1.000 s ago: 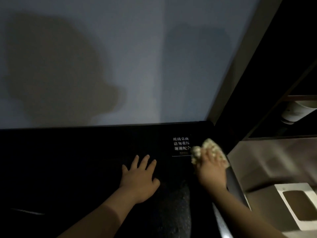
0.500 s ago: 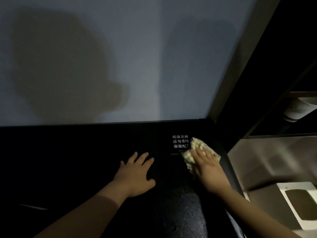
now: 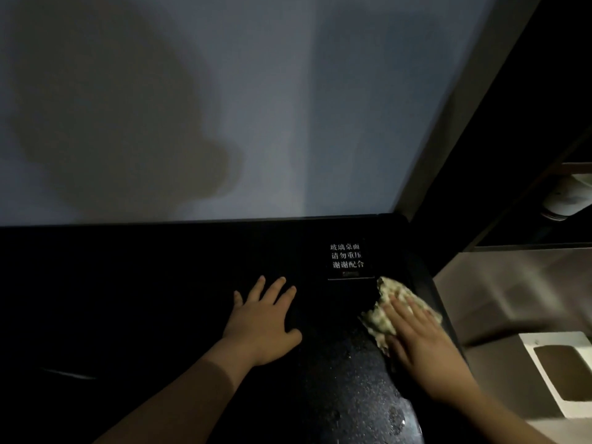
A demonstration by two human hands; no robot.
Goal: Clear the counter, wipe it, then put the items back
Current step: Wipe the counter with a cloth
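Pressing flat on a crumpled pale cloth (image 3: 382, 315), the right hand (image 3: 419, 344) lies with its fingers straight and close together. It grips nothing and only bears down on the fabric. The cloth sits on the black counter (image 3: 128, 299) close to its right end, just below and to the right of a small sign (image 3: 347, 255) with white lettering.

Half a second ago the cloth lay further back and overlapped the sign's right edge. Now it is nearer the person and a little to the right, so all the lettering shows and only the cloth's far tip reaches the sign's lower right corner. A second ago it was further right, at the counter's edge.

The left hand (image 3: 262, 322) stays where it was, left of the sign. It is relaxed, with its palm down and fingers spread on the bare counter, holding nothing, well apart from the cloth.

The visible part of the cloth runs longest from its far tip by the sign back toward the person, leaning slightly left, and ends beside the right thumb. The fingers cover its right side, so I cannot tell its full outline.

Near the person the counter glistens with fine specks. A grey wall (image 3: 288, 107) rises behind it, and a white box (image 3: 551, 339) with a dark opening sits lower at the right.
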